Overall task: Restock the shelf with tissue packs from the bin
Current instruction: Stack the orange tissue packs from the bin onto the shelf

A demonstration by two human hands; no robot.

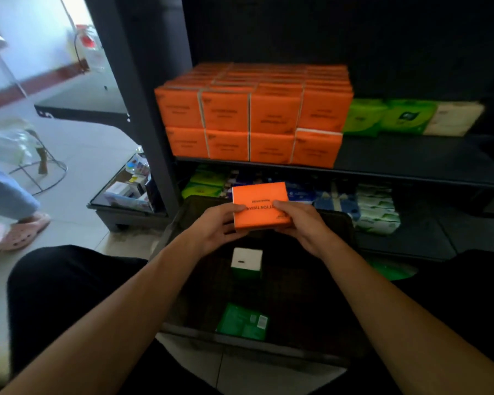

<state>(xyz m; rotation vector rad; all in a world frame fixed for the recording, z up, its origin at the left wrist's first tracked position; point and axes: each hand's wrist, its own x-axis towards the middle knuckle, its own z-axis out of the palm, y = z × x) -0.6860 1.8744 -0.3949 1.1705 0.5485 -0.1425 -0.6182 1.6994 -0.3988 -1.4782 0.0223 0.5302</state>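
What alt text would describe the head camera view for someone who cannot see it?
The left hand and right hand hold an orange tissue pack above a dark bin holding a white-topped box and a green pack. Ahead, a dark shelf carries stacked orange packs.

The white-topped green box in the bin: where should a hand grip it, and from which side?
Probably from above, pinching two opposite side walls of the white-topped green box: it stands upright in the bin with open space around it. Left hand and right hand grip the orange pack.
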